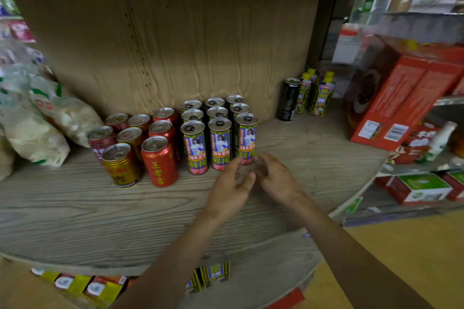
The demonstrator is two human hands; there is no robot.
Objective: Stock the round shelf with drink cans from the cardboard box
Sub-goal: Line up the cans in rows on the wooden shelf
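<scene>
Down at the bottom of my feed, a lower tier [251, 271] carries small yellow-and-blue packs [216, 273], and a tan flap [15, 286] fills the bottom left corner; I cannot tell whether it is the cardboard box. A yellowish floor [414, 246] shows at the lower right.

Above that, the round shelf [100, 221] spreads out in grey wood grain, bare along its front edge. Both forearms reach over that edge to the middle of the shelf. The left hand [231, 183] and right hand [273, 178] sit close together, fingers loose and spread, holding nothing that I can make out. The spot between them is blurred. Their fingertips are at the foot of the front right tall can [246, 138].

That can is the corner of a block of tall cans [218, 133], three rows of three, all upright with pull tabs up. Just left of the block stand red cans [160, 160] and gold cans [121, 165] in staggered rows, also upright. At the left edge of the shelf lie clear plastic bags [37, 120] of pale snacks.

Further back, near the right edge, a black can [288, 99] stands alone, with yellow-capped cartons [319, 98] just beside it. Large red boxes [401, 98] sit at the shelf's far right. Beyond them, a neighbouring rack holds red-and-green boxes [416, 187]. A curved wood-veneer back panel [175, 32] rises behind the cans, its surface rippled.
</scene>
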